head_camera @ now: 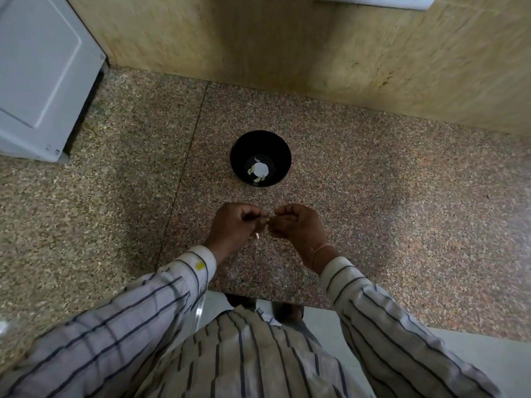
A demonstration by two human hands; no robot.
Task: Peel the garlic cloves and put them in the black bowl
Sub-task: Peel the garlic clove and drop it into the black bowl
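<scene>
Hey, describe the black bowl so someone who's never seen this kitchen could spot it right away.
Start with the speckled granite counter below the beige wall. Near its middle, just beyond the left hand and right hand, sits the black bowl. It is the only dish there: small, round, with pale garlic pieces at the bottom.

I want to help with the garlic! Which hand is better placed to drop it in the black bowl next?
Probably the left hand, but barely. Both it and the right hand pinch the garlic clove, and the black bowl sits just ahead, slightly to the left side.
</scene>
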